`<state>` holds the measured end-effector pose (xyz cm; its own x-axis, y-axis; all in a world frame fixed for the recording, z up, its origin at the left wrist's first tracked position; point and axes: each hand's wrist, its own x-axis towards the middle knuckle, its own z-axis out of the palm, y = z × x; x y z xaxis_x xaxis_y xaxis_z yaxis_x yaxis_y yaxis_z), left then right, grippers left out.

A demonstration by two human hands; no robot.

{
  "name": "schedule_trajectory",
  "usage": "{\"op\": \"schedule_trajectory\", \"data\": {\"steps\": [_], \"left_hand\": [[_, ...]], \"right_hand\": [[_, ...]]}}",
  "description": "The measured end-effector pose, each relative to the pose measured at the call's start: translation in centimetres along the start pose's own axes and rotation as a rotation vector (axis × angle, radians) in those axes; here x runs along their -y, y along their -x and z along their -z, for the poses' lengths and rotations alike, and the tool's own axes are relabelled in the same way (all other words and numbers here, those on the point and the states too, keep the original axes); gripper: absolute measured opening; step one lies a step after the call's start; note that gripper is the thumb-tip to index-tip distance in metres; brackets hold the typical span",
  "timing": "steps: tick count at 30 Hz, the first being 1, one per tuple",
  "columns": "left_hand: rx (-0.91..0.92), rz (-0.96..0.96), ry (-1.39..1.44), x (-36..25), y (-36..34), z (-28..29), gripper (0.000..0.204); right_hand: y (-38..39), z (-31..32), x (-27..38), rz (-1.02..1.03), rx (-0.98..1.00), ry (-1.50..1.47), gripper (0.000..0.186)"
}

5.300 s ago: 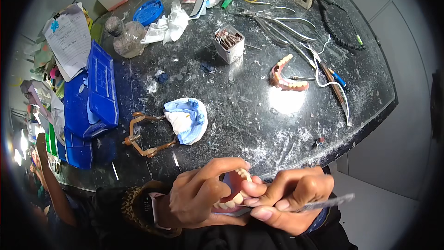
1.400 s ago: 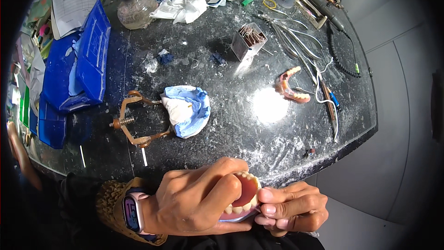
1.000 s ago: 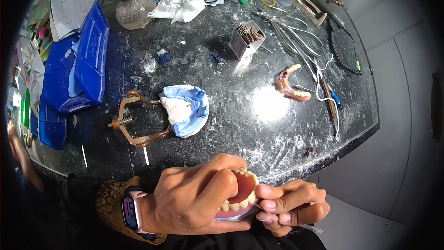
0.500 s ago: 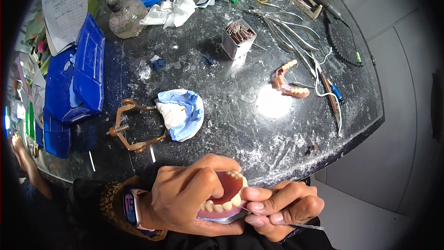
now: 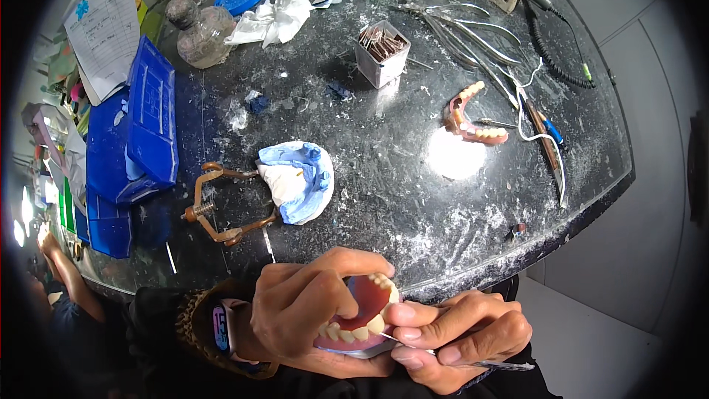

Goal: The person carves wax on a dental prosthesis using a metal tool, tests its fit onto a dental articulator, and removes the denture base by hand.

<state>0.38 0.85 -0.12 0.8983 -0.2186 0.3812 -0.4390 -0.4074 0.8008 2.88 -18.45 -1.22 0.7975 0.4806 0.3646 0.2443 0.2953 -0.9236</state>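
Observation:
My left hand [image 5: 306,318] is wrapped round a denture [image 5: 343,336] with pink gums and cream teeth, and a pale base shows under its lower edge. The thumb lies below, and the bent fingers reach over the top into the red inner side. In my right hand [image 5: 465,332] a thin metal carving tool [image 5: 509,366] is pinched, its tip at the gum line by the front teeth. The right fingertips touch the denture's right side. Beyond the hands lies a blue and white dental cast [image 5: 314,185] attached to a brass-coloured articulator frame [image 5: 198,213].
A second denture [image 5: 491,135] lies right of centre beside a bright light spot. Pliers [image 5: 480,33] and a knife [image 5: 552,159] are behind it. A clear box of small pins [image 5: 382,55], a blue case [image 5: 151,122], a glass burner [image 5: 201,41] and crumpled tissue [image 5: 277,16] stand farther back.
The whole view has shifted slightly, so the table things sit farther right. Both hands keep their hold, and the tool's tip stays at the front teeth.

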Motion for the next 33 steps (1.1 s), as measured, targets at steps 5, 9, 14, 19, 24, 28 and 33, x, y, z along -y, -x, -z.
{"op": "schedule_trajectory", "data": {"steps": [5,9,14,19,24,28,33], "left_hand": [[-0.075,-0.025,0.026,0.1,0.0,-0.3,0.052],[0.008,-0.095,0.17,0.5,-0.1,0.4,0.049],[-0.004,-0.16,0.373,1.2,-0.2,0.1,0.05],[0.008,-0.156,0.425,1.5,-0.3,0.1,0.05],[0.04,-0.14,0.422,1.3,-0.4,0.3,0.051],[-0.107,-0.162,0.428,1.7,0.0,-0.8,0.058],[-0.107,-0.196,0.405,1.9,-0.2,-1.6,0.059]], "right_hand": [[-0.1,-1.7,0.0,0.006,-0.133,-0.184,0.036],[1.0,-1.8,-0.6,0.046,-0.127,-0.38,0.038],[1.2,-1.5,-0.2,0.054,-0.073,-0.463,0.038],[-0.7,-1.6,0.9,0.072,0.002,-0.414,0.038],[-0.3,-0.5,0.3,0.141,-0.054,-0.255,0.037],[0.6,-0.4,1.1,-0.208,-0.295,-0.184,0.039],[0.7,0.2,1.4,-0.254,-0.273,-0.115,0.038]]}}
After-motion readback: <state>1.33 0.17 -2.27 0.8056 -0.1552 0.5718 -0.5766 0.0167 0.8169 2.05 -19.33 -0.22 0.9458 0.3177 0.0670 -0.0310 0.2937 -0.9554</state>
